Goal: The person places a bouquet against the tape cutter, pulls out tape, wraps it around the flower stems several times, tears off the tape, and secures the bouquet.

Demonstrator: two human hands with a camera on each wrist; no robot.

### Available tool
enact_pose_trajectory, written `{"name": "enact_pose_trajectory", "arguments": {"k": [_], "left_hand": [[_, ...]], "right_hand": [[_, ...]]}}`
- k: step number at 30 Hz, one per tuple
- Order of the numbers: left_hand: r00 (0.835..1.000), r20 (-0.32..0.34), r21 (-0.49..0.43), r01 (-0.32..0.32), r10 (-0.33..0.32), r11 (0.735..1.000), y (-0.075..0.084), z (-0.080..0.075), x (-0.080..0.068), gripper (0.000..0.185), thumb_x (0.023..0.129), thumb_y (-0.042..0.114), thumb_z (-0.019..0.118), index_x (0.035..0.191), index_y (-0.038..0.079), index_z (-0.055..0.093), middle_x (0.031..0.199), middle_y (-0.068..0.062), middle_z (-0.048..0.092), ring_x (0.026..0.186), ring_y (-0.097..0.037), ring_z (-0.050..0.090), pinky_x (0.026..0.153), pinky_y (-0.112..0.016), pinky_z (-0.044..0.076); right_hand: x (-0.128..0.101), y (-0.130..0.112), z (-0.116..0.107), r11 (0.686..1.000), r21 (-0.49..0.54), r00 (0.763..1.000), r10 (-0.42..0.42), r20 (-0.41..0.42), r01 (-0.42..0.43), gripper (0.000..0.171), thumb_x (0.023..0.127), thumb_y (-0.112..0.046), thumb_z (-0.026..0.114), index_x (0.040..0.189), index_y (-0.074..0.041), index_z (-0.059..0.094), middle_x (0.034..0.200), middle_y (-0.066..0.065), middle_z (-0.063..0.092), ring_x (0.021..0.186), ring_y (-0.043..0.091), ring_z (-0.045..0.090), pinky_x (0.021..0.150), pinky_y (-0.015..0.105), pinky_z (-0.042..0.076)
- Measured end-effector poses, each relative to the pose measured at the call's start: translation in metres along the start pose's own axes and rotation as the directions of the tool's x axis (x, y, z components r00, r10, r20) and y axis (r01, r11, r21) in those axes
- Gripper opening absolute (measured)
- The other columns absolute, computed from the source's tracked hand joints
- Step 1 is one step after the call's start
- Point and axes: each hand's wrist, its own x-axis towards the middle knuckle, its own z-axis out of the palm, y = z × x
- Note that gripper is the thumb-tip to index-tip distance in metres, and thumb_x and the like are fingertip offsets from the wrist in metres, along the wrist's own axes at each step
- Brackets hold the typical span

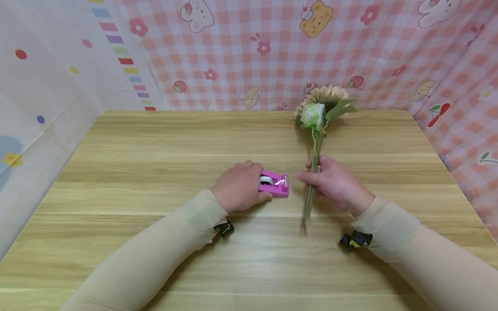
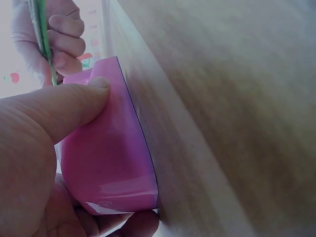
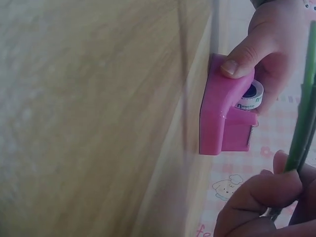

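Observation:
A pink tape dispenser (image 1: 278,190) stands on the table, its roll of tape (image 3: 251,96) and toothed cutter showing in the right wrist view. My left hand (image 1: 240,186) grips the dispenser from its left end, thumb along the near side and fingers over the far side. To the right, my right hand (image 1: 337,183) holds a small bunch of artificial flowers by the stems (image 1: 312,190), pinched between thumb and fingers. At the top of the bunch are a pale green-white rose (image 1: 312,115), a beige many-petalled flower (image 1: 330,96) and green leaves (image 1: 340,109). The stem ends point toward me.
The wood-grain table (image 1: 155,142) meets a pink checked cloth (image 1: 233,56) at the back, and patterned cloth also hangs at both sides. A black wrist camera (image 1: 224,228) sits under the left wrist, another black camera (image 1: 355,240) under the right.

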Motion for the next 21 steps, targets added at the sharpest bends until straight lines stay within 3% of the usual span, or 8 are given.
{"name": "enact_pose_trajectory", "arguments": {"k": [11,21], "left_hand": [[1.0,0.003,0.001,0.003,-0.003,1.0,-0.0006,0.0006,0.0004,0.072,0.095,0.063,0.069,0.138,0.007,0.056,0.12,-0.004,0.062,0.099,-0.019,0.058,0.092,-0.038,0.055],[1.0,-0.008,0.009,-0.012,0.012,1.0,-0.0022,0.0025,0.002,0.073,0.095,0.064,0.068,0.138,0.006,0.056,0.12,-0.005,0.062,0.101,-0.02,0.059,0.094,-0.038,0.055]], "right_hand": [[0.0023,0.005,-0.0002,0.99,-0.134,0.997,0.049,0.055,-0.041,0.047,0.101,-0.019,0.071,0.134,0.003,0.046,0.086,0.001,0.056,0.064,0.014,0.058,0.061,0.028,0.055],[0.0034,0.0046,0.0005,0.971,-0.238,0.996,0.051,0.074,-0.032,0.052,0.103,-0.019,0.067,0.143,0.007,0.045,0.092,0.007,0.058,0.07,0.017,0.06,0.065,0.031,0.057]]}}
